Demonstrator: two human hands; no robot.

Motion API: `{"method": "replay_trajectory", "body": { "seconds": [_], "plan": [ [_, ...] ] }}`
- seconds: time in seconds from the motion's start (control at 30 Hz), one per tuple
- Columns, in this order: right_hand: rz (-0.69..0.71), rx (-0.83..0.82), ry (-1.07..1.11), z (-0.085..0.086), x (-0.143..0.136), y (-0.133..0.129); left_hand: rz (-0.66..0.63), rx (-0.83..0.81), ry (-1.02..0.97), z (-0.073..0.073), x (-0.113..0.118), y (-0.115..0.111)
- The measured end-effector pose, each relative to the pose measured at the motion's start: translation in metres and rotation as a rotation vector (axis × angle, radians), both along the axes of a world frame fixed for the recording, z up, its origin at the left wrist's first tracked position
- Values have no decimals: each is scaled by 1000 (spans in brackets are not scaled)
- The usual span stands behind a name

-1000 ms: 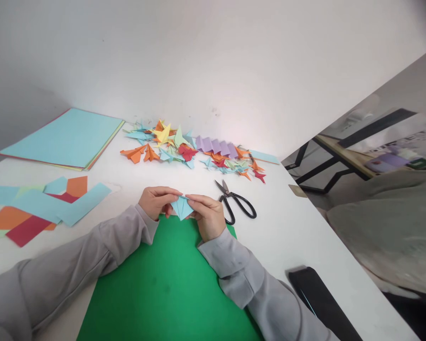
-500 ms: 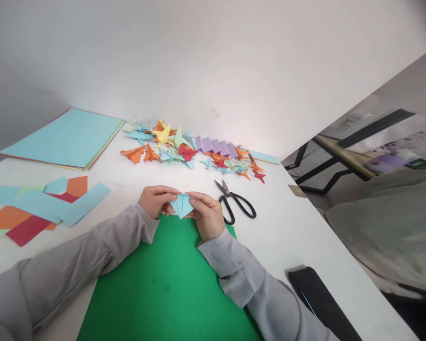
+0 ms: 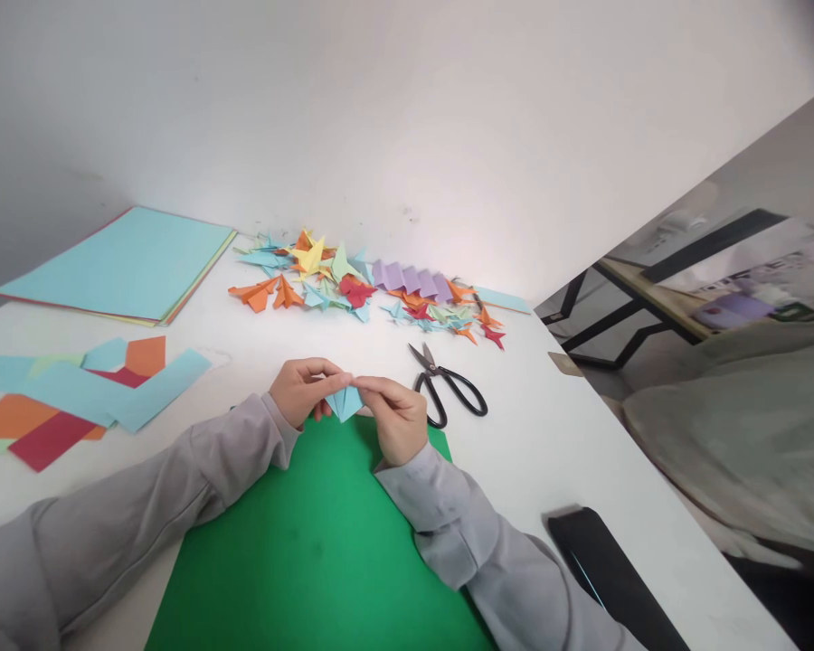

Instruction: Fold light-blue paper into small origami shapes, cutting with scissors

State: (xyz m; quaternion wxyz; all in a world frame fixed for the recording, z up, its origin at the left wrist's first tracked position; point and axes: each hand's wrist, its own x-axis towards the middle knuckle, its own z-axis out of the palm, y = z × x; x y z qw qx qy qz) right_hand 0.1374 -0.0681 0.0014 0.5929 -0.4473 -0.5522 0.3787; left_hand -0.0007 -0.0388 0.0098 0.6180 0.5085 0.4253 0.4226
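A small light-blue folded paper (image 3: pixel 344 405) with a point facing down is pinched between my two hands. My left hand (image 3: pixel 305 391) is closed on its upper left side. On the upper right, my right hand (image 3: pixel 397 416) grips it between thumb and fingers, and the two thumbs nearly meet over its top edge. Below the hands lies a green sheet (image 3: pixel 312 542) on the white table. Just right of my right hand, scissors (image 3: pixel 438 372) with black handles lie with blades slightly apart.
Folded paper pieces (image 3: pixel 312 260) in many colours are heaped near the wall, beside a purple pleated strip (image 3: pixel 412 279). Large coloured sheets (image 3: pixel 128 258) are stacked at the back left, cut paper pieces (image 3: pixel 74 389) nearer. A black flat object (image 3: pixel 610 570) lies right. A person's sleeve (image 3: pixel 746 425) shows beyond the edge.
My thumbs have come closer together over the top of the folded paper, covering more of it. My left hand has shifted slightly right.
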Motion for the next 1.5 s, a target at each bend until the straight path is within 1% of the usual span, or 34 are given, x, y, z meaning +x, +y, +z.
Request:
{"method": "replay_trajectory", "body": {
  "seconds": [0.1,0.27,0.37,0.53,0.67,0.77,0.83,0.9,0.97,1.07,1.17,1.23,1.37,1.43,1.5],
  "plan": [
    [15,-11,-3,0,0,-2,-22,20,-25,-1,-1,2],
    [85,-208,133,-1,1,2,-26,18,-3,1,-1,2],
    [126,-264,113,-4,1,5,-13,26,36,3,0,0],
    [152,-231,41,-7,0,7,-22,32,50,5,0,0],
    [129,-214,43,-6,0,6,-48,-3,22,3,-1,2],
    [85,-201,23,-4,-1,5,-47,-31,-26,1,-1,3],
    [56,-183,-5,-2,-1,5,-38,-15,-20,0,-1,2],
    [55,-173,-21,-2,-1,4,-45,22,13,-1,-1,2],
    [93,-188,-3,-2,-1,4,-64,62,29,0,-1,1],
    [187,-227,22,-2,0,4,-83,104,16,2,-2,1],
    [270,-247,15,-1,0,5,-113,90,5,5,-3,1],
    [283,-247,0,-1,0,4,-132,56,3,5,-3,1],
    [227,-199,-126,-1,1,2,-135,-1,9,5,-2,0],
    [203,-179,-168,-1,1,1,-125,24,43,3,-1,-1],
    [188,-181,-161,-2,1,1,-126,55,76,2,-1,-2]
  ]
}}
